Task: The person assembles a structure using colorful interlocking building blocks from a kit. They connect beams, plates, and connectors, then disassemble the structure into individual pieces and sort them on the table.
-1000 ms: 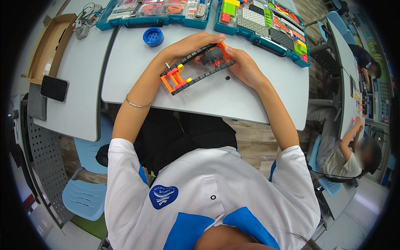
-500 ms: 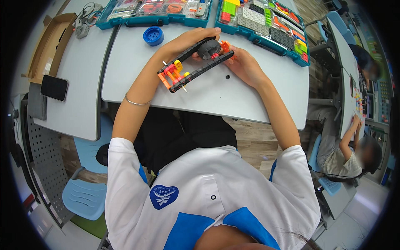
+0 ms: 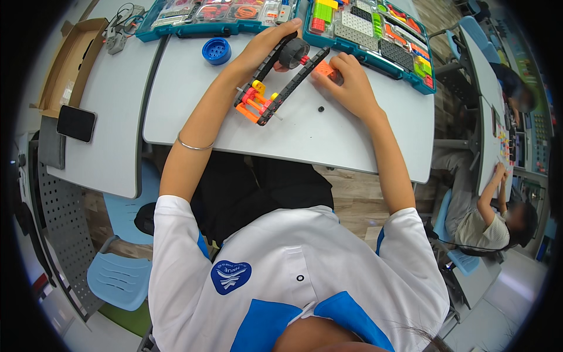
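Frame (image 3: 296, 83) is being held by the left hand (image 3: 267, 45), its long axis slanting away rightward, while the right hand (image 3: 353, 84) is pinching an orange block (image 3: 325, 71) just right of the frame's open far end.

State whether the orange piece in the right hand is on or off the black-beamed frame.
Off: the right hand holds the orange piece apart from the black-beamed frame, with pale tabletop showing between them.
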{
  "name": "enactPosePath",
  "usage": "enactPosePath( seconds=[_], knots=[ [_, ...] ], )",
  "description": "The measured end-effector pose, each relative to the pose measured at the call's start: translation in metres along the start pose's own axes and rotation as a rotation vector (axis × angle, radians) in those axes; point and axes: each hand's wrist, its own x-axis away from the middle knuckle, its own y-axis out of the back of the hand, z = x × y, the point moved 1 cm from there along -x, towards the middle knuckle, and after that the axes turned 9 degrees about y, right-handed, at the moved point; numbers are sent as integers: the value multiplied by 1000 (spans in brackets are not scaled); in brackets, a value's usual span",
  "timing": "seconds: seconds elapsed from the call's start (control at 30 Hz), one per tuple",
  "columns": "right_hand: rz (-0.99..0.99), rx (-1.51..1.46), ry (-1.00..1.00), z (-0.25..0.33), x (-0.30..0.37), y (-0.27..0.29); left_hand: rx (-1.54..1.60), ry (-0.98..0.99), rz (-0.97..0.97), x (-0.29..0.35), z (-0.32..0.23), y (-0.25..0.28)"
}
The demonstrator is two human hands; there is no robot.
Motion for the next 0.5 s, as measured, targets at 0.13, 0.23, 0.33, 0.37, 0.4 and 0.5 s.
enactPosePath(
  seconds=[0.13, 0.23, 0.33, 0.37, 0.4, 0.5],
  knots=[
    [7, 14, -31, 5, 0, -1, 40, -58, -72, -1, 0, -4],
    [-52, -39, -68, 5, -1, 0, 13, -86, -129, -4, 6, -2],
    [-165, -193, -139, 1, 1, 1, -50, -88, -190, -4, 7, -6],
    [-183, -258, -193, 2, -1, 4, -81, -91, -203, -3, 7, -7],
    [-200, -324, -246, 3, -3, 6, -113, -94, -216, -3, 7, -9],
    [-48, -786, -390, 15, -4, 6, -78, -92, -223, -4, 10, -12]
  ],
)
